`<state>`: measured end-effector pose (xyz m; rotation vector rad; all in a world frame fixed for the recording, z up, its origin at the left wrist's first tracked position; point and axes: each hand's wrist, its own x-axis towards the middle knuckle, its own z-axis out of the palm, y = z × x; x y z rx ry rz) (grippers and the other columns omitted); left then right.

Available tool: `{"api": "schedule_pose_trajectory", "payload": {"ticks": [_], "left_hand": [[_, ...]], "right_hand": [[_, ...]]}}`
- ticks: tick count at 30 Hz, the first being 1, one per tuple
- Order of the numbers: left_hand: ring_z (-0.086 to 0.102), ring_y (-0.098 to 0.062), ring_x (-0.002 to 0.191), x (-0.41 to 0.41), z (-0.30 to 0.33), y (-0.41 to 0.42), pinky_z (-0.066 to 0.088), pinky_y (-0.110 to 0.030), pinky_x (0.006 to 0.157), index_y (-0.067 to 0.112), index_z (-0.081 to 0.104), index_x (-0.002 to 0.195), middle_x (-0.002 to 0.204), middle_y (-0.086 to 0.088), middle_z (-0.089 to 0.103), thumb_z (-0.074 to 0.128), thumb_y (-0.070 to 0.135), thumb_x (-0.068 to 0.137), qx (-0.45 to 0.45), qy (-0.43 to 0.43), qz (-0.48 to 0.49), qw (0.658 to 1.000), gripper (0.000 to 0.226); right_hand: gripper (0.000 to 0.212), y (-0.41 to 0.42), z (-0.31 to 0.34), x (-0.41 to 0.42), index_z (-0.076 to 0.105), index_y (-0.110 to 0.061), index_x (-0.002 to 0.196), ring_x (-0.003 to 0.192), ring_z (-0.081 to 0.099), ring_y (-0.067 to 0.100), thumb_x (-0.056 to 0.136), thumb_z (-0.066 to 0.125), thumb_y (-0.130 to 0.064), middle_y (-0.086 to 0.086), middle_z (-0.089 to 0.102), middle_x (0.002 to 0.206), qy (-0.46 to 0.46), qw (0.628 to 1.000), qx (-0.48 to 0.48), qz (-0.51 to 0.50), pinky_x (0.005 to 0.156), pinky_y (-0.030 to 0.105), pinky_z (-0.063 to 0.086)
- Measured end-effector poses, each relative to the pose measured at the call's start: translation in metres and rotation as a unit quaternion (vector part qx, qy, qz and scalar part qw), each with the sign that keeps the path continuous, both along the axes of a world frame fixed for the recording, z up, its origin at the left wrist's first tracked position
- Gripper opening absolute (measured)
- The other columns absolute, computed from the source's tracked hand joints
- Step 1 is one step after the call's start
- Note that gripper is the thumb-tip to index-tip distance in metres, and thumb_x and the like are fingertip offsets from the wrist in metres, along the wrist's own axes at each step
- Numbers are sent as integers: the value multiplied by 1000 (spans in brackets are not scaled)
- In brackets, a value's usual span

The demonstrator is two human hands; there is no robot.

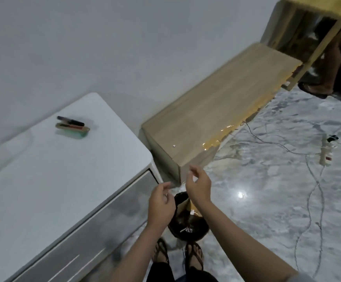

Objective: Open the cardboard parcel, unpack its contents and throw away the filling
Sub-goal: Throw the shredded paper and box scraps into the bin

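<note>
Both my hands hover over a small bin with a black liner (201, 231) that stands on the floor in front of my feet. My left hand (161, 206) is loosely curled with its fingers apart and holds nothing I can make out. My right hand (198, 186) is slightly higher, also with its fingers spread. A folded piece of brown cardboard (186, 206) sticks up inside the bin, and a few white paper shreds (186, 230) lie on the dark contents. On the white table (43, 180) to the left lie a black pen-like tool (71, 120) and a small flat green-and-tan packet (73, 128).
A low wooden cabinet (216, 110) stands against the wall beyond the bin. A power strip (326, 153) and loose cables (309, 210) run across the marble floor on the right. Another person's leg (328, 68) is at the top right, by a wooden table leg.
</note>
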<state>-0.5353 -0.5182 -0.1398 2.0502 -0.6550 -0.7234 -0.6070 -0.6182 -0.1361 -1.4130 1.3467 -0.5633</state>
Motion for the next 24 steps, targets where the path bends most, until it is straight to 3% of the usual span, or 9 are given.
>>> {"api": "schedule_pose_trajectory", "payload": {"ticks": [3,6,10,14,17,20,24], "left_hand": [[58,-5,101,16,37,13,47,-20,86,23,58,102,107,11,60,51,7,92,-87,-80,40,992,21],[60,-6,96,48,59,35,50,-21,78,26,57,97,104,12,60,53,5,91,-139,-155,107,972,22],[60,-7,97,105,78,81,45,-11,79,20,59,108,106,4,60,55,0,87,-137,-214,205,945,30],[56,-20,105,174,89,142,40,-23,88,9,59,113,109,-4,56,58,-3,84,-112,-265,301,909,31],[50,-30,116,234,93,188,37,-29,93,4,55,119,120,-16,50,62,5,82,-95,-287,367,880,38],[39,-39,126,296,96,226,35,-47,101,3,48,130,135,-23,41,60,30,76,-74,-282,421,859,62],[24,-41,137,365,96,253,27,-54,111,2,32,143,150,-24,25,66,46,79,-28,-282,397,873,84]], "right_hand": [[21,-1,34,43,61,-15,108,103,58,17,91,50,-9,3,62,107,-84,994,-74,22,80,15,43],[19,9,58,89,62,-13,104,96,58,20,89,52,-9,5,64,102,-123,982,-131,63,81,27,48],[22,40,79,148,64,-13,106,93,60,15,87,55,-5,3,65,102,-162,955,-206,141,78,25,47],[24,71,88,208,61,-10,110,96,57,18,87,57,-6,4,60,105,-161,931,-239,224,84,28,47],[33,85,88,259,58,-10,116,99,55,25,83,61,-9,10,58,108,-95,916,-290,260,84,29,42],[48,87,85,309,57,-19,122,105,53,37,76,65,-7,12,57,121,23,886,-383,260,90,42,41],[61,79,79,355,38,-36,139,131,33,38,84,60,-22,6,31,150,249,851,-351,300,107,54,25]]}}
